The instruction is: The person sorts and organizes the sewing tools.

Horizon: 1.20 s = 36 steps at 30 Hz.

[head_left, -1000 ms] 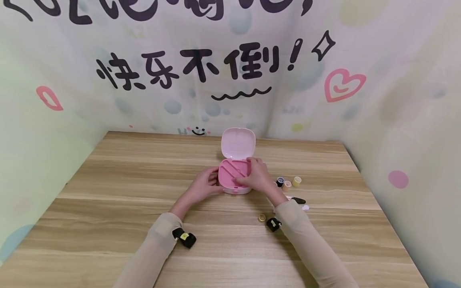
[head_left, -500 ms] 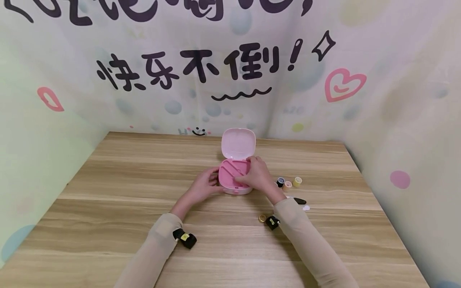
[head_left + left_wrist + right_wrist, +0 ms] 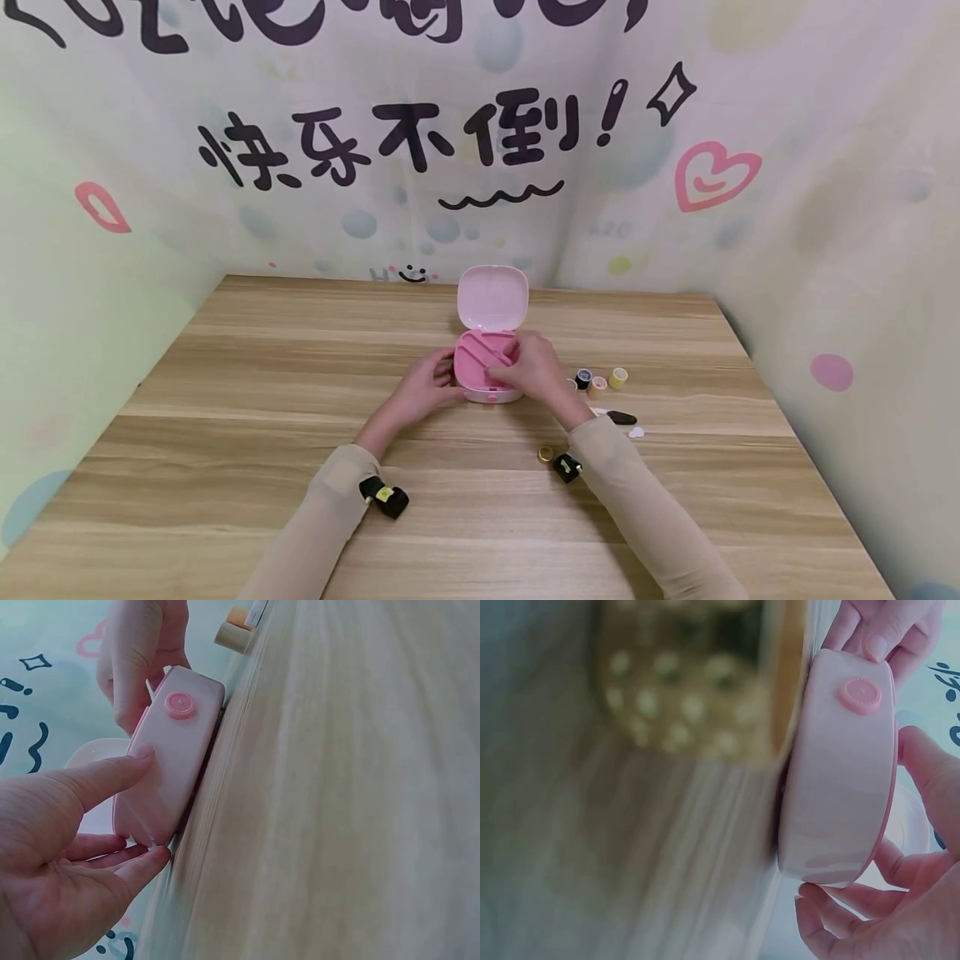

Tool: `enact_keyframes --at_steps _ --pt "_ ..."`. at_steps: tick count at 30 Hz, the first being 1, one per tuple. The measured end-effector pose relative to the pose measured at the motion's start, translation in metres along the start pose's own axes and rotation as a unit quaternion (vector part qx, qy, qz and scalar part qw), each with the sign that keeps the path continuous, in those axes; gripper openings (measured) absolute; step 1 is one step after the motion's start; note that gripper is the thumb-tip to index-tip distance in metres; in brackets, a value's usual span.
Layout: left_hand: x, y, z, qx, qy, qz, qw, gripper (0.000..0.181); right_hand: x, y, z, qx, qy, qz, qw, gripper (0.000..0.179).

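Observation:
A small pink box, which looks like a sewing box, stands on the table with its pale pink lid raised at the back. Inside is a darker pink tray with slanted dividers. My left hand grips the box's left side, thumb on the front wall and fingers round the end, as the left wrist view shows. My right hand holds the right side; its thumb and forefinger reach over the rim above the tray, and its other fingers curl at the side wall. A round pink button sits on the front wall.
Several small thread spools stand right of the box. A black-handled tool and a small white piece lie nearer. A gold thimble is beside the right wrist camera. A printed cloth hangs behind the table.
My right forefinger has moved from the box's far right corner inward over the tray, nearer the thumb. The box has shifted very slightly left. My left hand keeps its place.

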State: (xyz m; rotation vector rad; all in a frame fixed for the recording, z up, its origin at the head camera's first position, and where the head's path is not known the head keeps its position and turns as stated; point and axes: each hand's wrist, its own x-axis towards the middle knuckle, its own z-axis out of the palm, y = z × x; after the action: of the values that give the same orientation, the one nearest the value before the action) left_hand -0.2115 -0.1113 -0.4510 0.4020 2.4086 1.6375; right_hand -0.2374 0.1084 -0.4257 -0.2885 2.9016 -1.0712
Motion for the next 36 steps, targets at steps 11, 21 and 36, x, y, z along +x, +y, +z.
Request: enact_keyframes --at_steps 11,21,36 --pt "-0.001 -0.001 0.002 -0.006 0.007 -0.002 1.0000 0.077 -0.001 0.000 0.003 0.011 0.023 0.001 0.9997 0.035" --pt "0.000 0.000 0.001 -0.011 0.005 0.004 0.9999 0.073 -0.003 -0.004 -0.008 0.031 0.053 -0.007 0.9981 0.036" --pt "0.002 -0.001 0.001 -0.009 -0.001 0.020 0.9998 0.075 -0.006 0.002 -0.034 0.038 0.090 -0.027 0.9949 0.035"
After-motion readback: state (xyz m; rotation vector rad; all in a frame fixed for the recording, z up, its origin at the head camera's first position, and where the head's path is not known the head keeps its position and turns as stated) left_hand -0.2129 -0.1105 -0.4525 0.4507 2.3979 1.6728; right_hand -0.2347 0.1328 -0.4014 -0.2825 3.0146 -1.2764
